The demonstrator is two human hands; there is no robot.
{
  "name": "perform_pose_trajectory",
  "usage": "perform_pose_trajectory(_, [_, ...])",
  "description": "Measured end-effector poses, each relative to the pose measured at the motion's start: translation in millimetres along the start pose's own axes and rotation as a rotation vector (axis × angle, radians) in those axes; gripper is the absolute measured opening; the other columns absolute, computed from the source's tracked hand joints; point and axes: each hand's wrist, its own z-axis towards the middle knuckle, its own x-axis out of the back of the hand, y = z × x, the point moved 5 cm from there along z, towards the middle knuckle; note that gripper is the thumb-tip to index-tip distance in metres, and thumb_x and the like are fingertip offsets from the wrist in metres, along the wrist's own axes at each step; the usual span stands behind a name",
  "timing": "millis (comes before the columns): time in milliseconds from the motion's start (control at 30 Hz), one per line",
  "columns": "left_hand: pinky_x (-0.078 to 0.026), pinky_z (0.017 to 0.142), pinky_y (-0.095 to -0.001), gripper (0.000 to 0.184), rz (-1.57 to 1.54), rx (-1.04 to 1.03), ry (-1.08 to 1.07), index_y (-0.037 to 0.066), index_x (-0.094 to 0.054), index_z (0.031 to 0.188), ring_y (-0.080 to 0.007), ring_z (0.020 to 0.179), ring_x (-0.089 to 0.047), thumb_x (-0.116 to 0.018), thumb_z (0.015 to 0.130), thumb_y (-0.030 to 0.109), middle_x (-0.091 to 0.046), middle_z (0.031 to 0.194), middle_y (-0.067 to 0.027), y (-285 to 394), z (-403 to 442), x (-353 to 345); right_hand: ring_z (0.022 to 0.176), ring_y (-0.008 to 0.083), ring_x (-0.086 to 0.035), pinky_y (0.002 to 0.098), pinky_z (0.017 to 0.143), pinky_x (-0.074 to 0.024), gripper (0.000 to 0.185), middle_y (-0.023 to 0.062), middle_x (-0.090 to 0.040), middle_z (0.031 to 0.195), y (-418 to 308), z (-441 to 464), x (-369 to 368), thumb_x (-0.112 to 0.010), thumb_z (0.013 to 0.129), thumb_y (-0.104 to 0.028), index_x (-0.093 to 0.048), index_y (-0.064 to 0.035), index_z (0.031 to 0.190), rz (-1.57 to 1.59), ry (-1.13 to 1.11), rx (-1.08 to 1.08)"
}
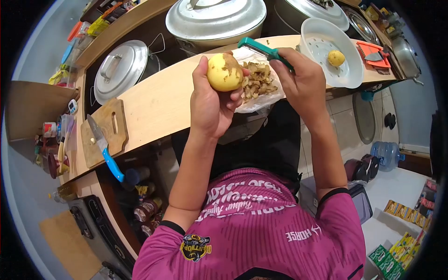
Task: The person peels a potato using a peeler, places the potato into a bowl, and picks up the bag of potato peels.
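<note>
My left hand point(212, 109) is closed round a potato point(224, 74), partly peeled, with brown skin left on its upper right side. In my right hand point(303, 86) is a green peeler point(261, 48), its head pointing left, above and apart from the potato. Below and between the hands, a heap of potato peelings point(259, 80) lies on a white plastic bag point(254, 106) at the counter's edge. To the right, a whitish strainer bowl point(310, 42) holds one peeled potato point(336, 58).
Large lidded pots point(217, 18) stand behind the wooden counter point(163, 100). At the left, a blue-handled knife point(106, 154) rests on a cutting board point(119, 126), its handle jutting past the edge. An orange grater-like tool point(373, 55) lies right of the bowl.
</note>
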Motion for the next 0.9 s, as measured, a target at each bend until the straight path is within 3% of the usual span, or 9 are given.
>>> perform_pose_trajectory(67, [-0.037, 0.048, -0.0194, 0.056, 0.052, -0.029, 0.034, 0.01, -0.053, 0.124, -0.0078, 0.059, -0.044, -0.027, 0.105, 0.056, -0.064, 0.096, -0.0101, 0.9, -1.5, 1.4, 0.067, 0.0264, -0.064, 0.0348, 0.061, -0.0482, 0.016, 0.0124, -0.067, 0.083, -3.3, -4.6, -0.6, -0.069, 0.09, -0.012, -0.067, -0.0027, 0.103, 0.171, -0.017, -0.087])
perform_pose_trajectory(133, [-0.037, 0.048, -0.0204, 0.055, 0.038, -0.024, 0.035, 0.01, -0.054, 0.122, -0.009, 0.058, -0.047, -0.027, 0.105, 0.055, -0.066, 0.092, -0.0096, -0.4, -1.5, 1.9, 0.065, 0.0242, -0.064, 0.0337, 0.059, -0.0476, 0.014, 0.0137, -0.066, 0.082, -26.3, -7.9, 2.6, -0.069, 0.09, -0.008, -0.066, -0.0004, 0.102, 0.219, 0.007, 0.106])
perform_pose_trajectory(300, [-0.037, 0.047, -0.0226, 0.052, 0.084, -0.059, 0.107, 0.011, -0.056, 0.119, -0.0108, 0.055, -0.049, -0.03, 0.106, 0.054, -0.066, 0.084, -0.0075, -2.7, 0.0, -0.4, 0.065, 0.0292, -0.063, 0.0363, 0.058, -0.0477, 0.014, 0.0135, -0.065, 0.079, -35.6, -13.1, -2.8, -0.07, 0.087, -0.007, -0.066, -0.0017, 0.099, 0.161, 0.011, 0.197])
perform_pose_trajectory(367, [-0.038, 0.048, -0.0228, 0.06, 0.108, -0.099, 0.147, 0.007, -0.06, 0.115, -0.0098, 0.055, -0.044, -0.029, 0.104, 0.057, -0.061, 0.079, -0.0045, 0.2, -2.5, -5.5, 0.066, 0.0317, -0.063, 0.0374, 0.058, -0.0477, 0.014, 0.0133, -0.065, 0.079, -44.3, -15.0, 0.3, -0.071, 0.086, -0.008, -0.066, -0.0025, 0.097, 0.157, 0.002, 0.268])
perform_pose_trajectory(500, [-0.037, 0.048, -0.0242, 0.06, 0.116, -0.093, 0.079, 0.006, -0.059, 0.118, -0.0102, 0.054, -0.043, -0.029, 0.105, 0.056, -0.06, 0.079, -0.004, -2.1, 1.9, 4.2, 0.066, 0.0305, -0.064, 0.0373, 0.058, -0.0478, 0.014, 0.0126, -0.065, 0.078, -37.3, -11.8, -6.0, -0.072, 0.086, -0.009, -0.066, -0.0026, 0.097, 0.127, 0.04, 0.263])
perform_pose_trajectory(567, [-0.037, 0.046, -0.0241, 0.053, 0.081, -0.09, 0.032, 0.007, -0.058, 0.114, -0.0114, 0.054, -0.05, -0.033, 0.105, 0.053, -0.062, 0.08, -0.0052, -1.3, 1.3, 3.0, 0.066, 0.0296, -0.064, 0.037, 0.058, -0.0484, 0.013, 0.0119, -0.066, 0.078, -35.8, -12.2, -7.4, -0.071, 0.087, -0.01, -0.066, -0.0028, 0.097, 0.122, 0.08, 0.262])
perform_pose_trajectory(900, [-0.037, 0.048, -0.022, 0.051, 0.105, -0.112, 0.042, 0.008, -0.057, 0.118, -0.0113, 0.063, -0.055, -0.03, 0.106, 0.049, -0.065, 0.086, -0.0087, 4.4, 1.4, 0.8, 0.064, 0.0267, -0.064, 0.0349, 0.057, -0.0479, 0.009, 0.0105, -0.066, 0.077, -32.6, -8.3, -13.8, -0.068, 0.091, -0.009, -0.066, -0.003, 0.097, 0.174, 0.148, 0.22])
